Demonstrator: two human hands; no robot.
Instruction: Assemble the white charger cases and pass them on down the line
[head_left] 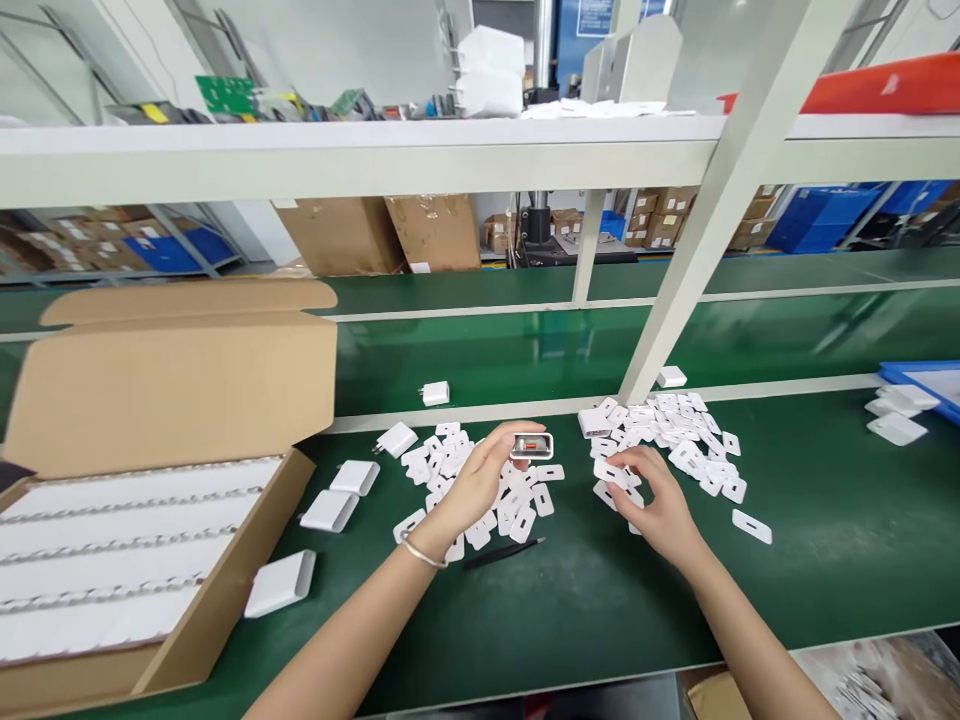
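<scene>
My left hand (pixel 480 482) grips a white charger housing (pixel 532 446), its open end facing me and some inner parts showing inside. Below that hand lies a loose heap of small white slotted cover plates (pixel 522 524), with black tweezers (pixel 504 554) at its near edge. My right hand (pixel 663 512) is at a second heap of white plates (pixel 679 420), thumb and forefinger pinching one white cover plate (pixel 609 472). Several white chargers (pixel 355 477) lie to the left of my left hand, some with metal prongs showing.
An open cardboard box (pixel 247 560) with rows of white pieces stands at the left. A slanted post (pixel 697 250) rises behind the right heap to a shelf (pixel 360 165). At the far right are a blue tray (pixel 919 372) and white pieces (pixel 897 428).
</scene>
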